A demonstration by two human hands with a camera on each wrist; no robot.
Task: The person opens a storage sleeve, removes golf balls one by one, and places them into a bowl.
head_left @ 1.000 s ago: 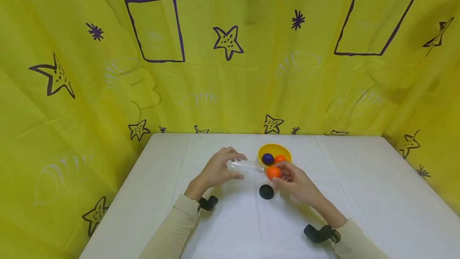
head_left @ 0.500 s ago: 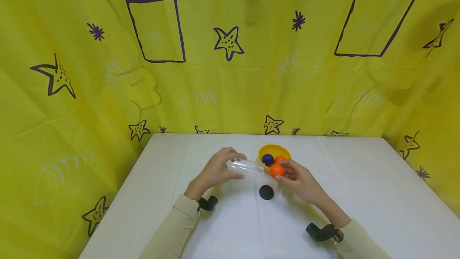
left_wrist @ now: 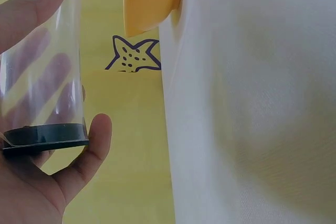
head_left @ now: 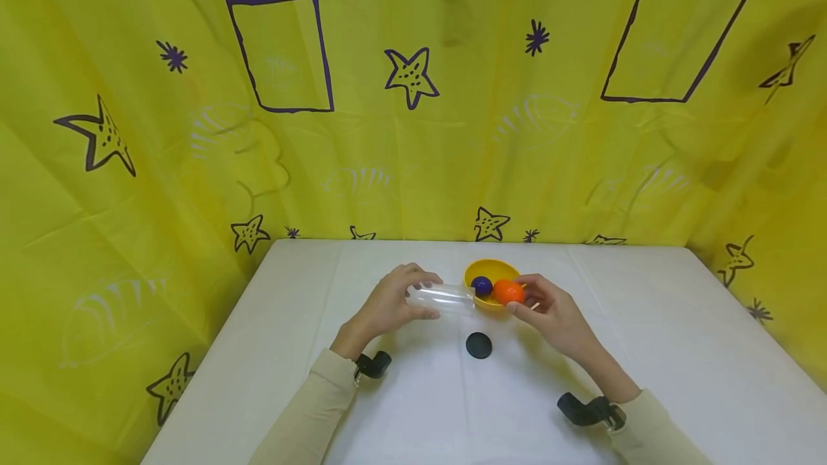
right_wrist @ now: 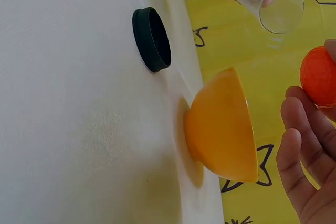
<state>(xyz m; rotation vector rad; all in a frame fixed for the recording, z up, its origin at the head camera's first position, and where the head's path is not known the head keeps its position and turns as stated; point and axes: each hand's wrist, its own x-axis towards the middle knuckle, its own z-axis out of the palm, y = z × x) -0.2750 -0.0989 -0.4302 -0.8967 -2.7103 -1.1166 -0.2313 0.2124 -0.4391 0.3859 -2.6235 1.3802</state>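
Note:
My left hand (head_left: 390, 303) grips a clear plastic tube (head_left: 446, 298) from its closed end, holding it nearly level above the table. Its black base (left_wrist: 47, 136) sits near the palm, and the open mouth points right. In my right hand (head_left: 554, 316), fingertips and thumb pinch an orange ball (right_wrist: 319, 77) above the right side of a yellow bowl (head_left: 489, 265). A dark purple ball (head_left: 481, 285) lies in that bowl. The held ball largely covers the spot where another orange ball lies. No ball shows inside the tube.
A black round lid (head_left: 479, 345) lies on the white table (head_left: 413, 407), in front of the bowl, with its hollow side visible in the right wrist view. A yellow curtain (head_left: 413, 149) with star drawings hangs behind the table.
My right hand has carried the orange ball away from the tube's mouth, rightward and back over the bowl. The left hand and tube stay almost in place, the tube now slightly more level.

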